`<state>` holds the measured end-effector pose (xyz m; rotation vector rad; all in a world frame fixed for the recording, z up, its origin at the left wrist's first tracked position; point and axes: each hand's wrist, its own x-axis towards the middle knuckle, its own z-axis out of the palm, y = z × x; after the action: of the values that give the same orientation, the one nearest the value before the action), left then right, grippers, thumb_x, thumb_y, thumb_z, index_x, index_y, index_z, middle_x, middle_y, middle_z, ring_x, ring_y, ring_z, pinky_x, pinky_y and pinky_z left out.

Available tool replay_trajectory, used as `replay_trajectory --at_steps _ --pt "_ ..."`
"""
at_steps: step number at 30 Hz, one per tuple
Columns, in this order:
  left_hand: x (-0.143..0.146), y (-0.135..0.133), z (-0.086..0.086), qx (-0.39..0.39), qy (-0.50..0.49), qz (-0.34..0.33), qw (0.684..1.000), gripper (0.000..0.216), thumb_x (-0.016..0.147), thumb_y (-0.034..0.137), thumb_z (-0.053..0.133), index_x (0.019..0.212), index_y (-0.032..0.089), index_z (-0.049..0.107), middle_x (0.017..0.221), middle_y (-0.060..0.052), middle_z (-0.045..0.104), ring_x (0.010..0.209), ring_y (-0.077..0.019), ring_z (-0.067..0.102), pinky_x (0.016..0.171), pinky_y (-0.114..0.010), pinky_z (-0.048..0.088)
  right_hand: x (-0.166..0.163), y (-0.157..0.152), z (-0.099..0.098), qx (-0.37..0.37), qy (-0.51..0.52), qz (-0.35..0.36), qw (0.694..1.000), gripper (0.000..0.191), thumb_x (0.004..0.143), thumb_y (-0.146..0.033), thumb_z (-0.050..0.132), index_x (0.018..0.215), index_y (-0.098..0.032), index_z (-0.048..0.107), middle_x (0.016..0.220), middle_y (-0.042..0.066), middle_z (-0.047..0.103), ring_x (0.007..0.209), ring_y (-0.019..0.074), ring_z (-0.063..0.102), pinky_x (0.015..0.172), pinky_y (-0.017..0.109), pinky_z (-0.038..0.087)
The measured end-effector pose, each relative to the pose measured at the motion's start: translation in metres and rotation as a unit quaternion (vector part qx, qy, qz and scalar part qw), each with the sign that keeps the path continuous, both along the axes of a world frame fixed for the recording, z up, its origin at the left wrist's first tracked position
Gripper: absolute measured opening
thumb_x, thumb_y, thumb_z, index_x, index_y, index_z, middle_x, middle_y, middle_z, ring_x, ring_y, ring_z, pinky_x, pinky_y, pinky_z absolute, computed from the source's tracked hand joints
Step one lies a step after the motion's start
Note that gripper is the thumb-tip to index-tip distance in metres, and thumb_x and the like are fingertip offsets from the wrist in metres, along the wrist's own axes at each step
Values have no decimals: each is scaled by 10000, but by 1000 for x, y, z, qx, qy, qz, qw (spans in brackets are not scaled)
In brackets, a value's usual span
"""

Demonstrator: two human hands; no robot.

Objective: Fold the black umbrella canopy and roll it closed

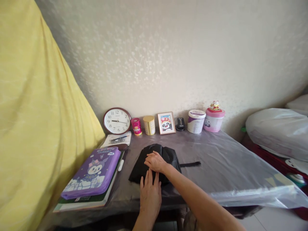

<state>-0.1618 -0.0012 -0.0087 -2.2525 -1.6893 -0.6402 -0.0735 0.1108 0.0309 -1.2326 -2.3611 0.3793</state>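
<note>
A black piece of thin, slightly shiny fabric (144,157) lies bunched on the table, with a narrow black strap (191,164) sticking out to its right. I cannot tell what kind of item it is. My left hand (150,192) rests on its near edge, fingers stretched forward and holding nothing. Just beyond, my right hand (156,161) reaches across and presses down on the middle of the fabric, its fingers laid flat and pointing left. The fabric under both hands is hidden.
Left of the fabric, a purple zip case (92,173) lies on a green book (106,195). Along the wall stand a clock (117,121), tins, a picture frame (166,123), a white tub (196,122) and a pink container (214,120). A yellow curtain (43,112) hangs left.
</note>
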Motion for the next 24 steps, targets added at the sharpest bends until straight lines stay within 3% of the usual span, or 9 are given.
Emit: replay_trajectory --at_steps 4,8,12,17,20,24 --pt "-1 -1 0 -8 -12 -10 1000 354 870 204 423 1187 211 580 1225 -125 582 1168 -252 502 964 -450 390 -5 -4 1 -34 21 38 998 172 803 -265 609 658 -234 696 738 -13 720 822 153 651 988 313 326" --pt "-4 -2 -3 -28 -27 -24 999 412 841 216 466 1248 204 528 1307 -133 515 1210 -262 463 970 -440 386 6 -8 13 -70 67 34 995 198 827 -314 571 714 -241 716 713 -44 717 689 121 650 750 199 451" --pt "-6 -1 -5 -45 -40 -32 998 485 824 199 471 1309 215 455 1394 -131 422 1242 -248 436 970 -416 386 39 -1 25 -65 130 -92 985 250 899 -283 446 901 -235 692 928 -20 709 853 134 637 761 204 447" --pt "-6 -2 -2 -50 -39 -34 997 497 820 157 433 1315 204 446 1393 -136 422 1243 -239 437 951 -404 401 98 7 20 -100 125 -309 937 187 900 -262 481 952 -188 644 1013 71 657 956 191 593 866 348 431" --pt "-5 -3 -1 -43 -28 -32 998 496 821 141 420 1314 190 445 1387 -144 428 1238 -239 443 941 -400 412 121 4 12 -152 112 -362 913 223 892 -322 524 1038 -166 590 1091 66 598 973 190 576 858 404 459" --pt "-4 -2 0 -58 -15 -29 998 515 808 129 432 1320 178 436 1391 -148 421 1242 -242 442 946 -392 416 129 0 6 -236 121 -372 889 249 892 -328 527 1079 -169 568 1100 63 582 936 186 585 800 377 496"
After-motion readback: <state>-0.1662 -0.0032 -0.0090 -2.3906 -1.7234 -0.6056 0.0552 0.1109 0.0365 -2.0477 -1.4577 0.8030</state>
